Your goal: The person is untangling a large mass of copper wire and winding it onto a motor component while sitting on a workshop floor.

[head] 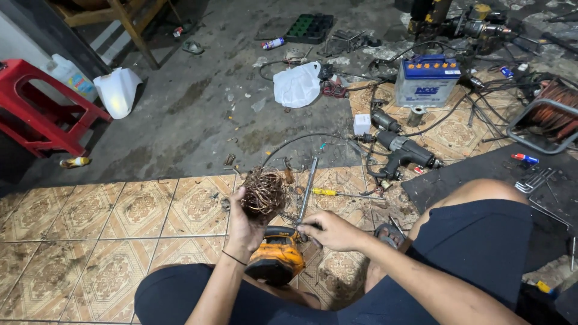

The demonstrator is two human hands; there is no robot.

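A: Items, listed from the left edge. What is sitting there?

B: Red plastic stool (36,105) is standing on the concrete at far left, with a white plastic jug (118,90) leaning just beside it. A small bottle (75,162) is lying below the stool, near the patterned floor tiles (120,241).

A: Left hand?

B: Left hand (244,222) is rising from the lap, its grip clenched around a tangled clump of copper wire (264,194), held upright above the tiles. A dark band is circling that wrist.

A: Below it?

B: An orange power tool body (278,256) is resting between the knees, just under the wire clump.

A: Right hand?

B: Right hand (330,230) is lying at the top of the orange tool, fingers curled; I cannot tell whether they are pinching anything. A yellow-handled screwdriver (337,192) is lying on the tiles just beyond it.

A: Farther right?

B: A white plastic bag (297,85) is sitting on the concrete. A black impact wrench (402,153) is lying on the tiles, and a car battery (427,81) with a blue top is standing behind it. A coil of copper wire (551,114) is showing at the far right edge.
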